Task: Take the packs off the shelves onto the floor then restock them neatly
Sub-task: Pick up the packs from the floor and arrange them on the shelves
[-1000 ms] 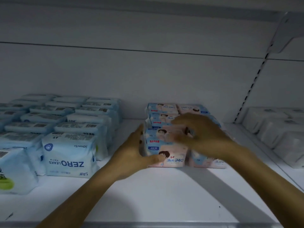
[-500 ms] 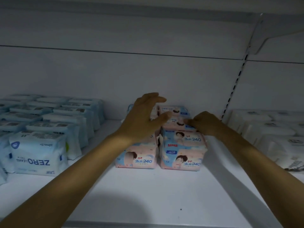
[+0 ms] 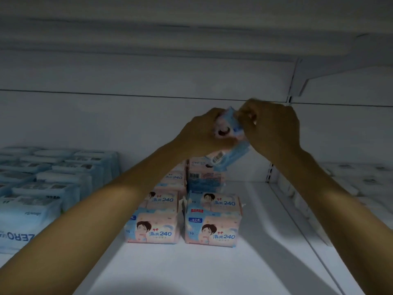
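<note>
Pack (image 3: pixel 239 151) steep, barcode end down, gripped by left hand (image 3: pixel 202 133), right hand (image 3: pixel 274 128)

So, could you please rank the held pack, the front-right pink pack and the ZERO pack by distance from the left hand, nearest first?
1. The held pack, gripped by the left hand itself, raised.
2. The front-right pink pack, below on the shelf.
3. The ZERO pack, at the far left.

A white shelf (image 3: pixel 212 271) carries pink packs (image 3: pixel 212 228) in two rows, near to far, at its middle. Blue packs (image 3: pixel 49 184) crowd its left side. Pale packs (image 3: pixel 365 179) lie at the far right.
</note>
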The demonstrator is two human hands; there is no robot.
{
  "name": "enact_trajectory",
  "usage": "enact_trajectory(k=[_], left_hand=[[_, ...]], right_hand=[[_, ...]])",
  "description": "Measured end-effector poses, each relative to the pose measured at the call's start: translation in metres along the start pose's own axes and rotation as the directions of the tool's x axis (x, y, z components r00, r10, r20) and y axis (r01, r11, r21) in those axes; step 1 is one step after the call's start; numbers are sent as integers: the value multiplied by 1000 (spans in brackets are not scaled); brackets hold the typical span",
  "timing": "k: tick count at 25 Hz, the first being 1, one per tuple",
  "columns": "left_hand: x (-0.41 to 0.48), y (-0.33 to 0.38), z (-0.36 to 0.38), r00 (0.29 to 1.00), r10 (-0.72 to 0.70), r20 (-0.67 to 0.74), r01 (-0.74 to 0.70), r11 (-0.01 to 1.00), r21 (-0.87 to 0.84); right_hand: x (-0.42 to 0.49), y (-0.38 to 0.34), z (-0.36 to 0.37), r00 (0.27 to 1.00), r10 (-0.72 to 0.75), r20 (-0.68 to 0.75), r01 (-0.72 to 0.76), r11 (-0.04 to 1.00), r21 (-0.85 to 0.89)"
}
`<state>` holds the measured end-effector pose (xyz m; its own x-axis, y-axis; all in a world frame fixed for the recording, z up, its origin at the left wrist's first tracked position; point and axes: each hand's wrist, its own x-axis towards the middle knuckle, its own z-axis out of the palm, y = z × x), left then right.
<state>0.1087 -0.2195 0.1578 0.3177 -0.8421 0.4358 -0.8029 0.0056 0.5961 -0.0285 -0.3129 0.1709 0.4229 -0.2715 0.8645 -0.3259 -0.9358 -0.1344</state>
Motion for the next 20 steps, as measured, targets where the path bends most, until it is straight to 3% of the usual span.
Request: enact_trajectory(k=[1,2,4,5,6,9,11,13,14,16,17,18,20], left_hand=[[4,-1,2,994,-72,-87,54,981,-187],[4,-2,6,969,-202,-142,126,900,-418],[-4,5,17,875,-483,-39,259,534,-805],[-9,9,21,841,-540,33,290,398,-870],[-13,11,23,831,-552,70,302,341,-890],[-30,10,17,861,-488,141,306,276,-911],[-39,-3,12,835,-549,45,303,389,-870],[-46,-21,13,770,-607,-199,277,598,-752],[-50,-28,14,756,-573,-316,246,696,-675],[-54,-37,17,818,-405,-410,198,865,-460],[-57,-40,19,883,-306,-357,187,926,-329],[-61,-41,21,946,-232,-227,192,964,-184],[-71,-42,30,974,-199,113,179,971,161]], right_hand=[[-3,-1,2,991,62,-120,-47,991,125],[-10,-3,5,974,120,-190,-77,972,221],[-30,-6,22,988,110,-108,-83,970,229],[-40,-7,32,997,76,25,-79,978,192],[-45,-6,38,985,67,161,-95,980,173],[-30,14,26,919,143,368,-270,908,321],[-12,29,6,824,149,547,-446,765,465],[-4,44,4,663,95,743,-613,639,465],[-6,43,7,577,50,815,-657,621,427],[-25,35,30,386,-82,919,-633,700,329],[-37,29,42,332,-158,930,-558,762,329],[-49,20,53,334,-219,917,-496,786,369],[-63,18,70,458,-196,867,-476,770,425]])
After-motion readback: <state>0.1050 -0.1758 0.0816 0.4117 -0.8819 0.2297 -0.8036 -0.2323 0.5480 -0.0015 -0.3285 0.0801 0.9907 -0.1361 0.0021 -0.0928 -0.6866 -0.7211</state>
